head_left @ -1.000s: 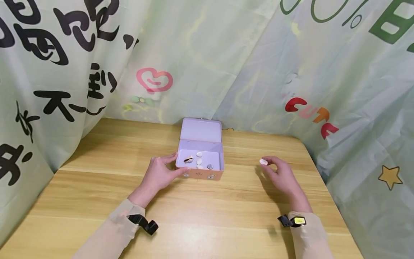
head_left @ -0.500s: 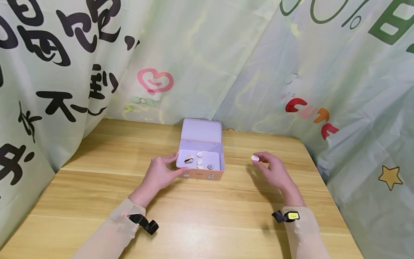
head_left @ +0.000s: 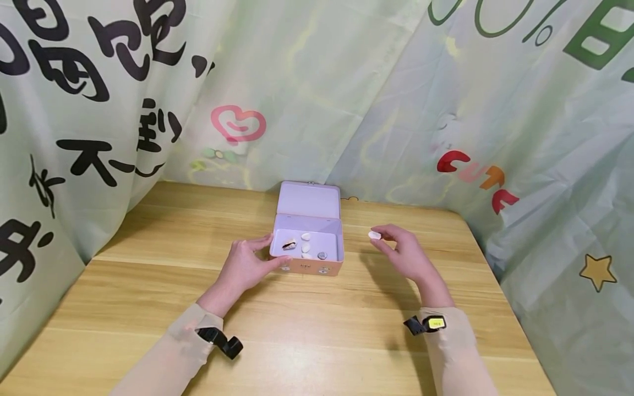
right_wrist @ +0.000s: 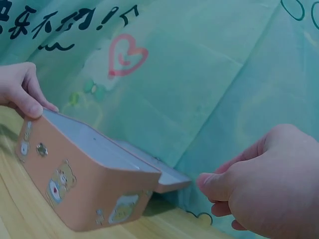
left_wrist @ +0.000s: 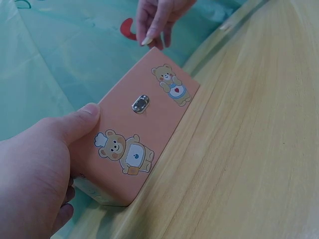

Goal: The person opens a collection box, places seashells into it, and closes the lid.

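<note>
An orange tin box (head_left: 313, 267) with a lilac inside sits on the table, its lid (head_left: 309, 199) tipped back. My left hand (head_left: 244, 265) grips its near left corner; in the left wrist view the thumb presses the bear-printed front. Inside lie several white shell-like pieces (head_left: 305, 237), a brown-and-white shell-like piece (head_left: 289, 244) and a round grey ribbed piece (head_left: 322, 255). My right hand (head_left: 403, 254) pinches a small white shell-like piece (head_left: 375, 235) between thumb and fingers, above the table to the right of the box. In the right wrist view the hand hides that piece.
The wooden table (head_left: 317, 341) stretches under both arms. A printed curtain (head_left: 307, 99) hangs along its back and sides, close behind the lid. A metal clasp (left_wrist: 141, 103) stands out from the box front.
My right hand has moved left and slightly away from me with the white shell-like piece, nearer the box. The left hand and the box have stayed in place.
</note>
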`<state>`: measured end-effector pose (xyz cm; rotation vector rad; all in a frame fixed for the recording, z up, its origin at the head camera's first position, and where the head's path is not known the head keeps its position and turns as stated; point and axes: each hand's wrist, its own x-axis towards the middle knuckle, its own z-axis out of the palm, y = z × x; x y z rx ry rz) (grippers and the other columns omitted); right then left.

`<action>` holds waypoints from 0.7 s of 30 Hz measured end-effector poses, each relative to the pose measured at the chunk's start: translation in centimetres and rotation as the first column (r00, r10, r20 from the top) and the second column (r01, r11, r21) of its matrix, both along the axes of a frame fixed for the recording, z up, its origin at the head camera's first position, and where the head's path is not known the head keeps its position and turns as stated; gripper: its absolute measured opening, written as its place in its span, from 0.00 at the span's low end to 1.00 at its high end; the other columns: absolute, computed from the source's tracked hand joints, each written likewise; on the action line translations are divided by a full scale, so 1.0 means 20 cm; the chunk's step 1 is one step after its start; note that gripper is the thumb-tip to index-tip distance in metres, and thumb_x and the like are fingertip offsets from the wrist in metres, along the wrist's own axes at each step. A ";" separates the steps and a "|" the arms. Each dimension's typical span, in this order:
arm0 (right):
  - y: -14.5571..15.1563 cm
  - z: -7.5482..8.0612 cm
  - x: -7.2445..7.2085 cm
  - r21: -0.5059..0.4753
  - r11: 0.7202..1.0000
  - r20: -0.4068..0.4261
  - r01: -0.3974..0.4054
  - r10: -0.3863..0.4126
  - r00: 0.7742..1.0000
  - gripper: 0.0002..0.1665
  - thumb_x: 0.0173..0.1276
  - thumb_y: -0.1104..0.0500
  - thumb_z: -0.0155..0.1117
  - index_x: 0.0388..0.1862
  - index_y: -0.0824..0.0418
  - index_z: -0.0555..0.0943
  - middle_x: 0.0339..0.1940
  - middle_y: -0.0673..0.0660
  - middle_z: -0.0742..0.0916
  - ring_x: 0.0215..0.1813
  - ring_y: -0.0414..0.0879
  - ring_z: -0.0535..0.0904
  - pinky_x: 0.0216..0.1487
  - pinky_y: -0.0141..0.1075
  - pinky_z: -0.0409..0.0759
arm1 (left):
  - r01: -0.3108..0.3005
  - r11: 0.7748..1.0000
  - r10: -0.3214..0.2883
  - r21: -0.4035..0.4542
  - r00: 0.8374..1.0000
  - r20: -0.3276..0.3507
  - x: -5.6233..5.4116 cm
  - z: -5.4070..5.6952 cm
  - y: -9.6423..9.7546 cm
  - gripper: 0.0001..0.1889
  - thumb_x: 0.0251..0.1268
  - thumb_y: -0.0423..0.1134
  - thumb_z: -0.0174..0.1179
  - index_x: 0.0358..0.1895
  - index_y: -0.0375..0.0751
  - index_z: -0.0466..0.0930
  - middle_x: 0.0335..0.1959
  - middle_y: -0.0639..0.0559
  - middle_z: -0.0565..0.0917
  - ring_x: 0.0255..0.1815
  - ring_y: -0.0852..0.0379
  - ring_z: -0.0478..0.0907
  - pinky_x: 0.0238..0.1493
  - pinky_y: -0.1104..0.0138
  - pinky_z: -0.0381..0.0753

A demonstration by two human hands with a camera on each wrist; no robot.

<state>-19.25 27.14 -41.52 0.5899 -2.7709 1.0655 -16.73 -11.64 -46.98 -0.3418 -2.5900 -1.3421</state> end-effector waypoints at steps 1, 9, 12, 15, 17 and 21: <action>-0.01 0.01 0.00 -0.002 1.000 -0.001 -0.006 0.006 1.000 0.20 0.80 0.57 0.67 0.64 0.67 0.83 0.54 0.62 0.89 0.55 0.58 0.85 0.53 0.62 0.81 | -0.001 1.000 0.001 -0.001 1.000 0.001 0.00 0.00 0.00 0.46 0.52 0.66 0.80 0.63 0.31 0.82 0.62 0.41 0.82 0.67 0.39 0.77 0.56 0.49 0.81; -0.12 0.03 -0.02 -0.014 0.997 -0.037 -0.070 0.069 0.997 0.18 0.79 0.59 0.68 0.62 0.66 0.85 0.52 0.59 0.89 0.54 0.56 0.84 0.54 0.60 0.81 | -0.007 1.000 0.007 -0.001 1.000 0.008 0.00 0.00 0.00 0.45 0.51 0.63 0.81 0.63 0.31 0.82 0.62 0.41 0.82 0.67 0.39 0.78 0.55 0.50 0.81; -0.15 0.03 -0.02 -0.027 0.995 -0.036 -0.094 0.093 0.995 0.17 0.78 0.59 0.69 0.61 0.66 0.85 0.53 0.59 0.89 0.54 0.55 0.84 0.57 0.60 0.81 | -0.011 1.000 0.011 -0.005 1.000 0.013 0.01 0.00 0.00 0.45 0.51 0.63 0.81 0.63 0.31 0.83 0.62 0.41 0.82 0.52 0.41 0.86 0.41 0.54 0.81; -0.19 0.03 -0.03 -0.035 0.993 -0.034 -0.111 0.110 0.993 0.17 0.78 0.60 0.69 0.61 0.65 0.85 0.53 0.58 0.89 0.56 0.55 0.84 0.59 0.59 0.80 | -0.016 1.000 0.016 -0.013 1.000 0.017 0.01 0.00 0.00 0.45 0.51 0.64 0.81 0.64 0.32 0.83 0.63 0.42 0.82 0.33 0.46 0.82 0.28 0.59 0.73; -0.21 0.04 -0.03 -0.041 0.992 -0.035 -0.123 0.122 0.992 0.17 0.78 0.61 0.69 0.61 0.66 0.85 0.53 0.58 0.89 0.56 0.55 0.84 0.60 0.58 0.80 | -0.020 1.000 0.021 -0.018 1.000 0.019 0.01 0.00 0.00 0.45 0.51 0.65 0.80 0.64 0.33 0.83 0.63 0.42 0.82 0.32 0.46 0.81 0.24 0.60 0.69; -0.26 0.04 -0.04 -0.069 0.987 -0.048 -0.148 0.145 0.988 0.15 0.77 0.63 0.69 0.59 0.66 0.86 0.51 0.57 0.89 0.55 0.54 0.85 0.60 0.59 0.80 | -0.022 1.000 0.022 -0.017 1.000 0.015 0.00 0.00 0.00 0.45 0.50 0.66 0.80 0.63 0.33 0.83 0.62 0.43 0.83 0.38 0.48 0.83 0.25 0.61 0.69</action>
